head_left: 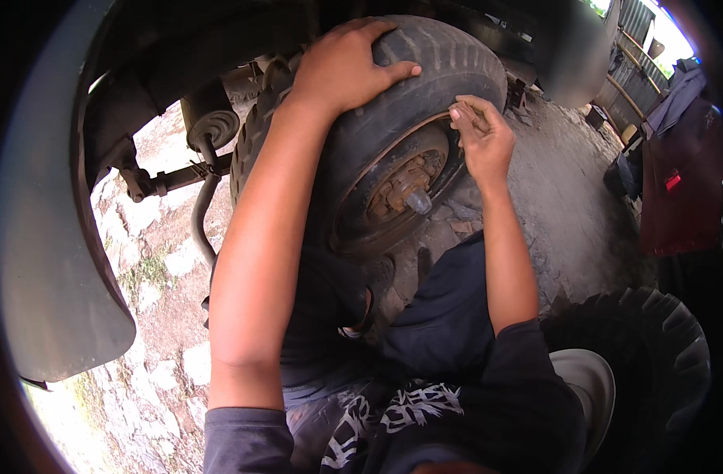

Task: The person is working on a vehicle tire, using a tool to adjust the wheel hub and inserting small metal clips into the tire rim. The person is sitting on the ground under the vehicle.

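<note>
In front of me, under a vehicle body, stands a wheel with a worn black tyre (pixel 436 59). Its dark rim surrounds a rusty hub (pixel 397 189) with a grey cap (pixel 418 202) at the centre. My left hand (pixel 341 67) lies over the tyre's top, thumb and fingers spread apart on the rubber. By the right side of the rim, my right hand (pixel 484 138) is closed in a pinch, its fingertips close to the tyre's sidewall. Whatever sits between those fingertips, if anything, is too small to make out.
A grey curved body panel (pixel 53 221) hangs at the left. Behind the wheel are an exhaust pipe (pixel 206 201) and axle parts. Another wheel with a chunky tyre (pixel 661 347) is at lower right. A dark red panel (pixel 681 189) with cloth stands at the right, over dusty ground (pixel 567 205).
</note>
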{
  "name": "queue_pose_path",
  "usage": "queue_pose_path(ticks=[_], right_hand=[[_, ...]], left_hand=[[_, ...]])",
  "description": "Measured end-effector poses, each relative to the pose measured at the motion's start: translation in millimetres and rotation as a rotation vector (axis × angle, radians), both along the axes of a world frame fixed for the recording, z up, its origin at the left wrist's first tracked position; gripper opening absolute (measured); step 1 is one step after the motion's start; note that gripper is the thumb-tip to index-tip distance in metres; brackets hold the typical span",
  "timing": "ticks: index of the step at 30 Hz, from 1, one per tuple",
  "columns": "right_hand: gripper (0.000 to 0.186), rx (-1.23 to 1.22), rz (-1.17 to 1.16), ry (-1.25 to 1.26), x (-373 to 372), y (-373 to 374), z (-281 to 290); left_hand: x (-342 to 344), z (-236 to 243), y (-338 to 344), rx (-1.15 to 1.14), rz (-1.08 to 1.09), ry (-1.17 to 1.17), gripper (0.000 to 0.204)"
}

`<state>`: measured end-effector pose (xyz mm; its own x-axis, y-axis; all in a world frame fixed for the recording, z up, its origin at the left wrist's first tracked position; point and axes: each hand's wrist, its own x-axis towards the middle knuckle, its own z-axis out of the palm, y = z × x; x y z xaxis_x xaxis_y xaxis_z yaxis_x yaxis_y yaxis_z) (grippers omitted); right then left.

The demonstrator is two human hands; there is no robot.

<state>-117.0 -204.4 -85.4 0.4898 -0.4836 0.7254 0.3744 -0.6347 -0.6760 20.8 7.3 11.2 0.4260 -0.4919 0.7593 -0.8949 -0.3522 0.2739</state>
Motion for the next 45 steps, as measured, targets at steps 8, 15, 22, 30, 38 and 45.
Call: queue_pose_path(ticks=[8,15,22,30,38,45], right_hand=[[0.025,-0.117,-0.061,-0.045,-3.7,4.8,-24.3],[0.014,-0.292,-0.248,-0.157,14.5,21.0,-28.0],[0.013,-0.31,-0.183,-0.141,11.3,21.3,-26.6],[0.013,-0.435,-0.177,-0.157,7.5,38.1,-26.3],[0.013,-0.322,-0.33,-0.172,14.9,17.1,-28.0],[0.008,-0.458,-0.166,-0.159,7.3,26.6,-25.8]], left_hand=[[-1.8,-19.4,20.4,0.017,0.001,-0.133,0.083],[-9.1,-24.9,23.2,0.016,0.03,-0.187,0.08],[-10.1,-25.5,25.3,0.03,0.045,-0.206,0.08],[-12.3,-23.3,26.9,0.033,0.05,-0.19,0.08],[-15.2,-24.7,25.9,0.036,0.065,-0.187,0.08],[-13.8,-24.8,28.9,0.023,0.061,-0.189,0.08]])
